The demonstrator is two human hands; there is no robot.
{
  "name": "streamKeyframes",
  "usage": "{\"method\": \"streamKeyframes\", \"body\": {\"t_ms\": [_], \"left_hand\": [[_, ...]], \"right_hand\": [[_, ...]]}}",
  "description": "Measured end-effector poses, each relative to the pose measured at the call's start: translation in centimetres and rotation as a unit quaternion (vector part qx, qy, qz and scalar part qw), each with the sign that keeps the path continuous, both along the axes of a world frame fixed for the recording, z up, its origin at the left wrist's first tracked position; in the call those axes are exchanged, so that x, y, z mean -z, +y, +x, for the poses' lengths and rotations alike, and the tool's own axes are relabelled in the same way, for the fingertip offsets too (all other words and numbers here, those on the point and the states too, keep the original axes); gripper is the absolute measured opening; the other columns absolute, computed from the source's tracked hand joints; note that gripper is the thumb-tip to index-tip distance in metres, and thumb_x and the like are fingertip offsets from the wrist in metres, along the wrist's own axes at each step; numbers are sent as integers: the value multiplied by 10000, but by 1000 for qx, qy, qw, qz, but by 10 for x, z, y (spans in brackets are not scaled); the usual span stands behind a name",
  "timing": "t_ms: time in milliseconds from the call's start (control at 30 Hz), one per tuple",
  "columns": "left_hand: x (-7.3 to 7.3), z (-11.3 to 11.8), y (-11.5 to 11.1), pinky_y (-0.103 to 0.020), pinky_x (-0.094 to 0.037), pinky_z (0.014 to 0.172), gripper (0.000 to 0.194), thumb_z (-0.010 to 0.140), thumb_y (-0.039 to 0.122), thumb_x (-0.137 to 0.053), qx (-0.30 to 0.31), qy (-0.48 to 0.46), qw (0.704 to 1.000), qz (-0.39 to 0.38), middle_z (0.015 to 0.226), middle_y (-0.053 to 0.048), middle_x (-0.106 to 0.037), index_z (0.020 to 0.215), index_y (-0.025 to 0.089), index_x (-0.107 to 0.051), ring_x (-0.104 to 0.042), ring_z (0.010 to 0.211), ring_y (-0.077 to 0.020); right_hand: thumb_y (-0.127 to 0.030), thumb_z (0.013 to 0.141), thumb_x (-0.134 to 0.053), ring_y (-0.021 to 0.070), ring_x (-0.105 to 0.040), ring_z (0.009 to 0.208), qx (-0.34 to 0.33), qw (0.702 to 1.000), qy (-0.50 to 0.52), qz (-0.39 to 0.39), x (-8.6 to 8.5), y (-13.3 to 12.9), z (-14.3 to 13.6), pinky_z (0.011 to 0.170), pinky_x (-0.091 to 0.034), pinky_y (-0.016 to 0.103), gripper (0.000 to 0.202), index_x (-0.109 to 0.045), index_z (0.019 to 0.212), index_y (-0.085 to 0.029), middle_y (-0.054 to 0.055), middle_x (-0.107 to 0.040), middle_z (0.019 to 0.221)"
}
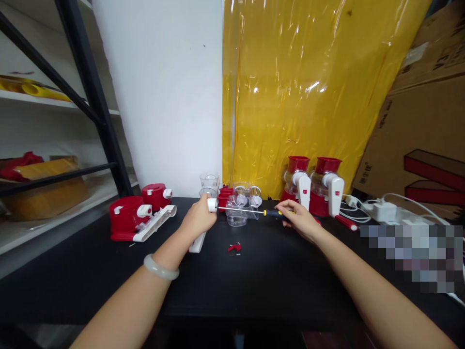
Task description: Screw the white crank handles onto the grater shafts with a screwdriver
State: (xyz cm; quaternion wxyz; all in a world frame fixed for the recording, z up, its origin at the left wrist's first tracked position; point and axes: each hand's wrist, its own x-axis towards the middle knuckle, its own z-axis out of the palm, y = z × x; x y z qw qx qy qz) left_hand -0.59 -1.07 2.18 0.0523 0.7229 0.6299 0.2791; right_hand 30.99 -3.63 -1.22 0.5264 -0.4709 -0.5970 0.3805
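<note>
Near the middle of the black table (269,276), my left hand (201,215) is wrapped round a white plastic part (211,204), whose long white arm (198,242) hangs below the hand. My right hand (293,215) grips the black and yellow handle of a screwdriver (245,210). The screwdriver lies level, its tip at the round end of the white part. Small red pieces (235,247) and a few tiny metal bits lie on the table below. Behind the screwdriver are clear plastic parts (237,219) and red parts (225,193).
Two red bases (125,215) (154,195) and a white handle piece (158,223) are at left. Assembled red and white devices (298,182) (329,186) stand back right, near a white adapter (385,211) with cables. A shelf is left, a large carton (417,126) right.
</note>
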Motion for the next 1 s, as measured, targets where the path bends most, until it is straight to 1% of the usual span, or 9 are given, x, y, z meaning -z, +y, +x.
{"method": "streamKeyframes", "body": {"t_ms": [167, 267, 367, 467, 533, 600, 733, 867, 1000], "left_hand": [[0, -1, 1, -306, -441, 629, 356, 783, 247, -545, -4, -1, 1000, 4, 923, -89, -700, 1133, 238, -477, -681, 810, -281], [0, -2, 1, -306, -444, 636, 361, 783, 243, -547, -8, 0, 1000, 6, 923, -88, -701, 1137, 237, -476, -682, 821, -282], [0, -1, 1, -298, -445, 646, 351, 787, 234, -550, -3, 4, 1000, 3, 943, -86, -705, 1130, 234, -477, -685, 826, -268], [1, 0, 0, -292, -441, 639, 338, 787, 225, -551, 7, 2, 1000, -1, 938, -79, -707, 1116, 240, -475, -685, 793, -252], [2, 1, 0, -289, -434, 624, 320, 786, 225, -554, 11, 0, 1000, -4, 924, -77, -705, 1095, 242, -475, -683, 772, -248], [2, 1, -1, -287, -426, 612, 299, 786, 229, -558, 11, 3, 1000, -5, 917, -76, -701, 1074, 241, -478, -682, 774, -249], [2, 2, -1, -290, -423, 620, 305, 781, 230, -556, 11, 11, 1000, 1, 934, -77, -699, 1076, 241, -480, -680, 813, -261], [1, 2, -1, -295, -428, 628, 322, 776, 220, -551, 8, 13, 1000, -4, 937, -80, -701, 1089, 242, -476, -678, 800, -260], [0, 2, -2, -297, -430, 629, 320, 780, 221, -549, 7, 9, 1000, -6, 921, -76, -699, 1091, 245, -474, -679, 792, -260]], "right_hand": [[-482, 700, -749, 119, -631, 667, 3, 999, -7, 35, 1, 0, 2, 643, -532, 284, 393, -619, 939, -199, 26, -664, 907], [-465, 670, -777, 142, -644, 719, 5, 999, -18, 46, -1, -2, 0, 668, -547, 295, 407, -623, 934, -197, 32, -662, 896], [-486, 684, -759, 140, -652, 663, -4, 1000, 11, -6, -1, -4, -4, 592, -542, 270, 386, -609, 896, -200, 25, -653, 843], [-576, 792, -602, 120, -602, 481, -6, 997, 28, -76, 0, -3, -7, 392, -421, 209, 383, -576, 860, -200, 14, -628, 685], [-603, 835, -508, 94, -516, 377, 0, 997, 6, -79, 1, -2, -7, 316, -293, 179, 412, -566, 850, -195, 2, -600, 601], [-597, 840, -496, 69, -452, 343, 12, 998, -21, -59, 1, -2, -7, 305, -236, 166, 414, -571, 842, -190, -14, -576, 574], [-564, 791, -592, 58, -465, 414, 46, 998, -26, -34, 0, -2, -5, 356, -346, 170, 369, -595, 829, -197, -32, -547, 633], [-535, 715, -701, 92, -552, 632, 59, 998, 14, -23, 0, -1, -3, 525, -521, 221, 360, -606, 851, -216, 1, -578, 864], [-524, 686, -736, 116, -557, 719, 42, 999, 30, 11, 2, 0, -2, 587, -532, 242, 384, -611, 885, -221, 14, -556, 927]]}}
